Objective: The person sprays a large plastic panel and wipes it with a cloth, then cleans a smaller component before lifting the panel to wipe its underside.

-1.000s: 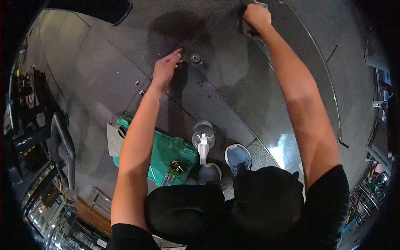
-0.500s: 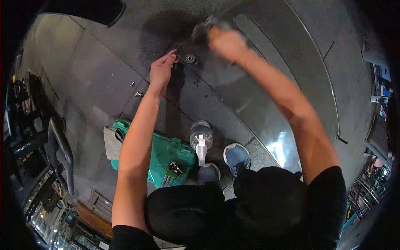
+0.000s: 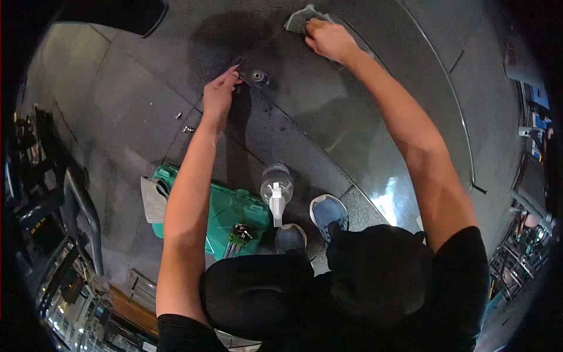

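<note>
A grey cloth [image 3: 302, 19] is bunched in my right hand [image 3: 329, 41], against the dark panel at the top. My left hand [image 3: 220, 91] has its thumb and fingers pinched together just left of a round metal fitting [image 3: 257, 75]; what they hold is too small to make out. Two small metal parts, one [image 3: 178, 115] above the other [image 3: 188, 129], lie on the grey surface to the left of my left forearm.
A clear spray bottle [image 3: 276, 189] with a white head stands before my shoes [image 3: 329, 214]. Under my left forearm lies a green case [image 3: 234, 202], with a grey cloth on its left end and a green-held hex key set [image 3: 239, 236] on it. Black metal frames [image 3: 85, 205] line the left.
My right hand and its cloth have moved up and are less blurred. My left hand keeps its place beside the fitting; the whole view has shifted slightly.
</note>
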A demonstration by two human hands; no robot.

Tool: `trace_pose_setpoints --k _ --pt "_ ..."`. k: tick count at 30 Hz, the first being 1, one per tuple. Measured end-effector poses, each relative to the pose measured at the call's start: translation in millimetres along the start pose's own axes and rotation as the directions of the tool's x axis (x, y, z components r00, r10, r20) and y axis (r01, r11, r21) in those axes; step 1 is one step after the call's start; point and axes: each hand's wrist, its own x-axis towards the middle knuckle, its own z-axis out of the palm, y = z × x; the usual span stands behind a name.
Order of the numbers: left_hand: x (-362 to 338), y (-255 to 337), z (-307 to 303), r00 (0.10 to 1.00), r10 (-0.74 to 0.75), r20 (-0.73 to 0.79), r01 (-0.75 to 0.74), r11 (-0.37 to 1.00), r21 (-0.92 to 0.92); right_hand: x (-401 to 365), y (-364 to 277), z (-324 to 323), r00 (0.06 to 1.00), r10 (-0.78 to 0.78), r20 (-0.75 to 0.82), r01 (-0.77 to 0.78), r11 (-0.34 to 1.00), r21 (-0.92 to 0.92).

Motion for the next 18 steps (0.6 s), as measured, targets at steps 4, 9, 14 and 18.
trace_pose_setpoints --k 4,9,14,18 --pt "1 -1 4 0.996 0.048 -0.073 -0.049 0.999 -0.006 -77 -6 1 0.991 0.080 -0.111 -0.064 0.987 0.146" --pt "4 -8 4 0.995 0.077 -0.062 -0.080 0.996 -0.046 -225 -3 -22 0.961 0.259 0.101 -0.273 0.945 0.179" --pt "5 -5 1 0.996 0.068 -0.063 -0.069 0.997 -0.021 -405 -7 -31 0.924 0.382 0.029 -0.380 0.905 0.189" --pt "2 3 2 0.998 0.044 -0.047 -0.046 0.997 -0.054 -474 -10 -14 0.870 0.473 0.142 -0.492 0.854 0.170"
